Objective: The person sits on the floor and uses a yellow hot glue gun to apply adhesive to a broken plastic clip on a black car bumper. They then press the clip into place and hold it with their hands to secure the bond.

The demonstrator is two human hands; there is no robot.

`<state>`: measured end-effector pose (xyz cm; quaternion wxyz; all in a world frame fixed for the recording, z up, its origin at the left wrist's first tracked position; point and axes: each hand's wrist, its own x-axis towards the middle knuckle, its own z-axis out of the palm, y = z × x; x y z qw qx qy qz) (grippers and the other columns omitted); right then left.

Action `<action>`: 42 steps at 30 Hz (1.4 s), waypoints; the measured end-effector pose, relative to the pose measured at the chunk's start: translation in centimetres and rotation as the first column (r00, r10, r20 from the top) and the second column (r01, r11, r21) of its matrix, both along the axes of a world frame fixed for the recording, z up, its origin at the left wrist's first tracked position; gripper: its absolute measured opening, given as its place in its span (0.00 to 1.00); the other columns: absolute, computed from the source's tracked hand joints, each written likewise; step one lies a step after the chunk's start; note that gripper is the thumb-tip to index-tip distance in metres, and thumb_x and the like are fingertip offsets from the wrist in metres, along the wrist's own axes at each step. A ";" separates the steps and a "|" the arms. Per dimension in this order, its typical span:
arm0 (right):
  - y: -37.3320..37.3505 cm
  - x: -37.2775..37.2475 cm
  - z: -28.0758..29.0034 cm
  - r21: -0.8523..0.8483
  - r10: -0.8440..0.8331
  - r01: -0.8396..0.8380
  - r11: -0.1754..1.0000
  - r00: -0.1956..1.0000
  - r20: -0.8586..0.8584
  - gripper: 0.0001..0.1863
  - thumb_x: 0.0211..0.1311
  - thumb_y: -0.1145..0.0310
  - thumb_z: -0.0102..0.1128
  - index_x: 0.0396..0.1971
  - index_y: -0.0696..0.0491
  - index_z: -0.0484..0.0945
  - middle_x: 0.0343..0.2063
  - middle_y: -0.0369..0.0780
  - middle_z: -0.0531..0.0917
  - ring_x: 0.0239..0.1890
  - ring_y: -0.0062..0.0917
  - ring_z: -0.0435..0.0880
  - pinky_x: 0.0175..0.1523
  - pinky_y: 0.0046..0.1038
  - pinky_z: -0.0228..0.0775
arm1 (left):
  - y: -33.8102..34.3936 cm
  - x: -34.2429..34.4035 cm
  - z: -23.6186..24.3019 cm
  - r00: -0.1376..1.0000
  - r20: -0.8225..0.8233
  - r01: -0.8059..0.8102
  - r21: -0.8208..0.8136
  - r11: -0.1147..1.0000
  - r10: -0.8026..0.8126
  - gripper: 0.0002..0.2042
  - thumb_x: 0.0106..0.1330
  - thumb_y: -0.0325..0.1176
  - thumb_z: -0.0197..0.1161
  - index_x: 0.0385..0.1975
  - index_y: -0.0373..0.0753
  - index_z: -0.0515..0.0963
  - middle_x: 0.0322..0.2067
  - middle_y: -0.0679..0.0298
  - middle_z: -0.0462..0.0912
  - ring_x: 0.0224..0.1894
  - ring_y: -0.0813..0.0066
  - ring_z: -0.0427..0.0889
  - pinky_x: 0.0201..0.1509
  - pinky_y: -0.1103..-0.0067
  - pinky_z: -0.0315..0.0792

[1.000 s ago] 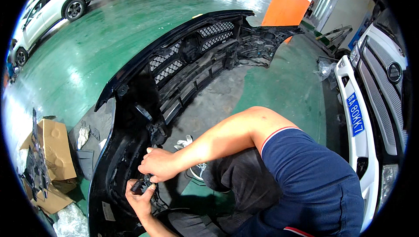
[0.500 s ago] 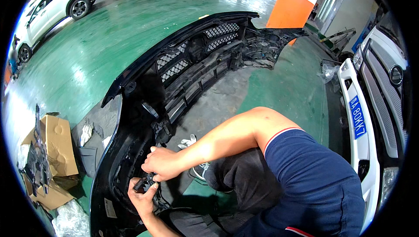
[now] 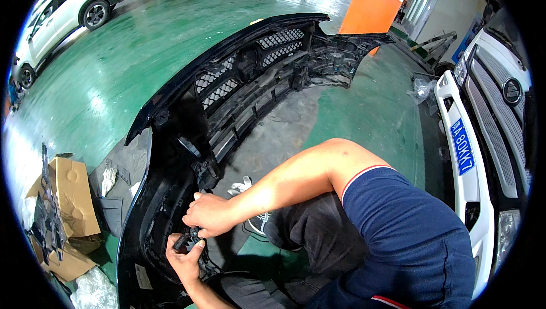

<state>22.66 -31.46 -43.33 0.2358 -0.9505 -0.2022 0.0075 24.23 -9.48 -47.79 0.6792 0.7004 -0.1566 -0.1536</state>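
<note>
A large black car bumper cover (image 3: 162, 189) curves across the floor before me, its inner side with ribs and mesh grilles facing me. At its near left end, my left hand (image 3: 185, 262) grips a small black plastic part (image 3: 183, 244) between thumb and fingers. My right hand (image 3: 211, 216) reaches across from the right, closed at the same part from above, its thumb pointing down beside it. Dark wiring hangs just below the two hands. The fingers partly hide the part, so its exact kind cannot be made out.
Left of the bumper stand a torn cardboard box (image 3: 74, 198) and clear plastic wrap (image 3: 94, 287). White gloves lie at the left (image 3: 108, 179) and beside my shoe (image 3: 240, 186). A white front bumper (image 3: 467, 195) stands at the right, by a parked vehicle. An orange-and-white pillar (image 3: 369, 10) rises behind.
The whole view has shifted slightly, so the bumper and surroundings sit a little further left. Both hands keep nearly the same grip on the black plastic part.
</note>
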 end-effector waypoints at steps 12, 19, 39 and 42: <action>0.1 0.3 0.5 -0.058 0.022 -0.025 0.998 0.998 -0.067 0.14 0.51 0.61 0.74 0.35 0.50 0.82 0.33 0.39 0.88 0.45 0.38 0.87 0.56 0.45 0.69 | 0.1 0.1 -0.2 1.000 -0.008 -0.003 0.004 1.000 0.003 0.19 0.48 0.20 0.79 0.33 0.38 0.74 0.32 0.73 0.75 0.35 0.82 0.71 0.43 0.81 0.70; 0.1 0.1 -0.2 -0.009 -0.006 0.006 1.000 1.000 -0.006 0.13 0.48 0.61 0.74 0.32 0.51 0.83 0.31 0.42 0.89 0.41 0.43 0.89 0.56 0.48 0.71 | 0.1 0.2 0.0 1.000 -0.016 0.012 0.024 1.000 -0.012 0.19 0.48 0.20 0.79 0.33 0.38 0.74 0.31 0.73 0.75 0.35 0.82 0.71 0.42 0.81 0.69; -0.6 0.5 0.6 -0.062 0.039 -0.038 0.997 0.999 0.025 0.15 0.54 0.53 0.70 0.28 0.50 0.82 0.27 0.42 0.86 0.37 0.43 0.88 0.49 0.46 0.72 | 0.2 0.6 -0.1 1.000 0.026 0.011 0.090 0.996 -0.014 0.19 0.47 0.31 0.85 0.33 0.38 0.79 0.31 0.72 0.78 0.36 0.81 0.75 0.41 0.79 0.71; -0.5 0.1 1.1 -0.047 0.074 -0.071 0.996 0.996 0.050 0.15 0.57 0.54 0.72 0.35 0.48 0.81 0.31 0.40 0.85 0.41 0.38 0.85 0.49 0.41 0.67 | 0.7 0.4 0.6 0.999 -0.036 0.028 0.023 0.999 -0.028 0.19 0.48 0.28 0.85 0.34 0.37 0.79 0.32 0.73 0.78 0.36 0.83 0.75 0.41 0.81 0.71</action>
